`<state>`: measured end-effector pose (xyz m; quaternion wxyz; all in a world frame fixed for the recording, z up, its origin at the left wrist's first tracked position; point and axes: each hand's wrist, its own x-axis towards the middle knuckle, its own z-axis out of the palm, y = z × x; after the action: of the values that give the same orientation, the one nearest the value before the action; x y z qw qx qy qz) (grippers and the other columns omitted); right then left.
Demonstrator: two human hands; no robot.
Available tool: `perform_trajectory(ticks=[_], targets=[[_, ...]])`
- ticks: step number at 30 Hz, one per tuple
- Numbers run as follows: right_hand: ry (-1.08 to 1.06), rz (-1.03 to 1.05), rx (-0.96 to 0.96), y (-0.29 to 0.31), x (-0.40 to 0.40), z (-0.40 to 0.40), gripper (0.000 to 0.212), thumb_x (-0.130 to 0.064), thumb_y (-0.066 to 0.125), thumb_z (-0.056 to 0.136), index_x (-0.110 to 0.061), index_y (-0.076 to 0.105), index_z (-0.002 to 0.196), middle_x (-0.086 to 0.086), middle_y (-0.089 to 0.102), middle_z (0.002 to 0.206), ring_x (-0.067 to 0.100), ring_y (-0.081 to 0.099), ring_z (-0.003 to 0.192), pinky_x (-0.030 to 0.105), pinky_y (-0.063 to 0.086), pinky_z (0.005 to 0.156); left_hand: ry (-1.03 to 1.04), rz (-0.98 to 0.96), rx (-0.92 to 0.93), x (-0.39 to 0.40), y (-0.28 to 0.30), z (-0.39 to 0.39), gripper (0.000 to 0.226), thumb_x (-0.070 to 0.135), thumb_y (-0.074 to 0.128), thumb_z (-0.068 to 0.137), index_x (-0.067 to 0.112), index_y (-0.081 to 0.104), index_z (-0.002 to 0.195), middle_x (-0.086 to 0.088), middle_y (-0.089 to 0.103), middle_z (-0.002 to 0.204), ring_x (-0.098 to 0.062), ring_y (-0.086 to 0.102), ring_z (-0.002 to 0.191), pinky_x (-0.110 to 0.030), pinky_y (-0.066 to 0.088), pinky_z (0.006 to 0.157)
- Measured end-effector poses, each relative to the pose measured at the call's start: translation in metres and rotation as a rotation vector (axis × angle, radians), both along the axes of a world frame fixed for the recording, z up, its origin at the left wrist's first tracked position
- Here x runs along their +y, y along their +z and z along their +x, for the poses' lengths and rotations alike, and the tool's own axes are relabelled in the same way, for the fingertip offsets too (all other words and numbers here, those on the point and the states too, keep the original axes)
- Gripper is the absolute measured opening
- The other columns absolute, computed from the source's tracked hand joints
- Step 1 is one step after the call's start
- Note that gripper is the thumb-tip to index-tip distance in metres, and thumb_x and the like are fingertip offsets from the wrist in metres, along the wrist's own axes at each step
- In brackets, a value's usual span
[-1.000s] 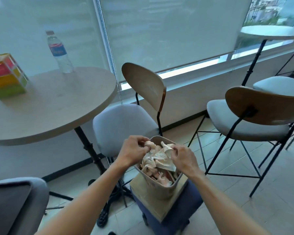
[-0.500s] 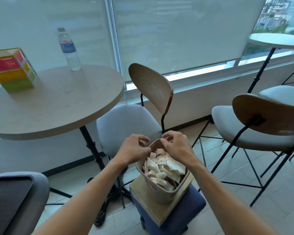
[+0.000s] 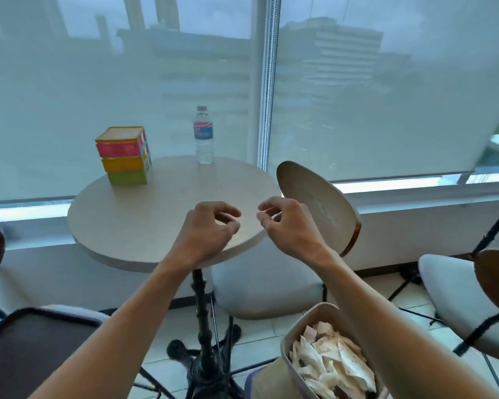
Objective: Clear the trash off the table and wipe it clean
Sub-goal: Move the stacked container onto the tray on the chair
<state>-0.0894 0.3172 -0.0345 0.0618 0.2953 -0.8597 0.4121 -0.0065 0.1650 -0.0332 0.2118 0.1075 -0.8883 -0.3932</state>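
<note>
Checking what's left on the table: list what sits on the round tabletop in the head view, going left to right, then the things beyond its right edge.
Stacked colourful box → water bottle, both on the round table → wooden chair back past the table's right edge → bin of crumpled paper low on the floor.

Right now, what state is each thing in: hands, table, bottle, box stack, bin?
left hand: fingers loosely curled, holding nothing
right hand: fingers loosely curled, holding nothing
table: no trash visible on top
water bottle: upright, capped
coloured box stack: upright on table
trash bin: on floor, full of crumpled paper
</note>
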Motion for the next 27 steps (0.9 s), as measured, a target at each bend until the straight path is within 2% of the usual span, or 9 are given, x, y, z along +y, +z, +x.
perform_trajectory(ticks=[4,6,9,12,15,17,19,22,27], targets=[[0.067,-0.053,0.025,0.027,-0.063,-0.010,0.018,-0.027,0.065,0.092,-0.017,0.072,0.104,-0.007,0.070,0.090,0.003,0.064,0.076,0.022,0.054,0.073,0.134,0.063,0.047,-0.059,0.011,0.003,0.011,0.021,0.070,0.084,0.031,0.071,0.090,0.013,0.070,0.084,0.000,0.064,0.074,-0.022,0.052,0.071],[0.094,-0.089,-0.011,0.034,-0.095,-0.015,0.015,-0.028,0.066,0.091,-0.019,0.073,0.101,-0.010,0.068,0.086,0.000,0.062,0.074,0.019,0.050,0.071,0.182,0.091,0.068,-0.089,0.016,0.003,0.010,0.019,0.071,0.084,0.029,0.071,0.089,0.010,0.071,0.084,-0.004,0.065,0.074,-0.028,0.055,0.076],[0.146,-0.152,-0.147,0.036,-0.148,-0.029,0.018,-0.036,0.064,0.091,-0.020,0.072,0.094,-0.004,0.071,0.087,0.010,0.066,0.080,0.031,0.054,0.080,0.260,0.145,0.111,-0.136,0.022,0.004,0.009,0.018,0.071,0.084,0.026,0.072,0.087,0.005,0.072,0.084,-0.011,0.065,0.075,-0.033,0.056,0.080],[0.198,-0.180,-0.320,0.037,-0.194,-0.041,0.031,-0.048,0.059,0.091,-0.018,0.069,0.091,0.000,0.070,0.091,0.018,0.066,0.090,0.041,0.053,0.090,0.339,0.203,0.149,-0.184,0.025,0.003,0.009,0.022,0.074,0.081,0.030,0.072,0.079,0.007,0.072,0.078,-0.014,0.065,0.072,-0.030,0.053,0.077],[0.201,-0.185,-0.478,0.040,-0.234,-0.050,0.062,-0.053,0.054,0.093,0.003,0.062,0.116,0.011,0.064,0.100,0.022,0.061,0.093,0.044,0.051,0.092,0.394,0.280,0.181,-0.225,0.027,0.001,0.004,0.025,0.074,0.080,0.029,0.072,0.080,0.005,0.071,0.078,-0.016,0.064,0.073,-0.028,0.050,0.072],[0.229,-0.183,-0.615,0.041,-0.258,-0.054,0.071,-0.059,0.049,0.093,-0.001,0.052,0.134,0.010,0.058,0.124,0.022,0.056,0.109,0.041,0.050,0.091,0.435,0.317,0.211,-0.251,0.028,-0.002,0.004,0.026,0.074,0.081,0.027,0.072,0.084,0.002,0.071,0.080,-0.017,0.064,0.076,-0.027,0.049,0.071],[0.242,-0.174,-0.704,0.042,-0.278,-0.058,0.078,-0.067,0.045,0.091,-0.010,0.043,0.144,0.009,0.048,0.143,0.023,0.051,0.120,0.037,0.047,0.094,0.476,0.359,0.244,-0.271,0.029,-0.007,0.007,0.030,0.073,0.083,0.027,0.071,0.088,0.004,0.071,0.082,-0.018,0.066,0.080,-0.028,0.050,0.071],[0.231,-0.202,-0.779,0.041,-0.307,-0.066,0.085,-0.073,0.042,0.087,-0.017,0.034,0.150,0.010,0.037,0.153,0.027,0.043,0.131,0.041,0.041,0.103,0.520,0.437,0.265,-0.296,0.027,-0.019,0.018,0.041,0.070,0.084,0.027,0.069,0.097,0.006,0.069,0.090,-0.022,0.067,0.092,-0.038,0.055,0.085],[0.218,-0.231,-0.864,0.041,-0.340,-0.079,0.089,-0.075,0.043,0.086,-0.018,0.028,0.153,0.010,0.030,0.157,0.031,0.035,0.139,0.045,0.033,0.113,0.482,0.624,0.161,-0.322,0.027,-0.042,0.055,0.061,0.062,0.083,0.021,0.062,0.120,-0.007,0.060,0.127,-0.028,0.057,0.117,-0.048,0.046,0.102]])
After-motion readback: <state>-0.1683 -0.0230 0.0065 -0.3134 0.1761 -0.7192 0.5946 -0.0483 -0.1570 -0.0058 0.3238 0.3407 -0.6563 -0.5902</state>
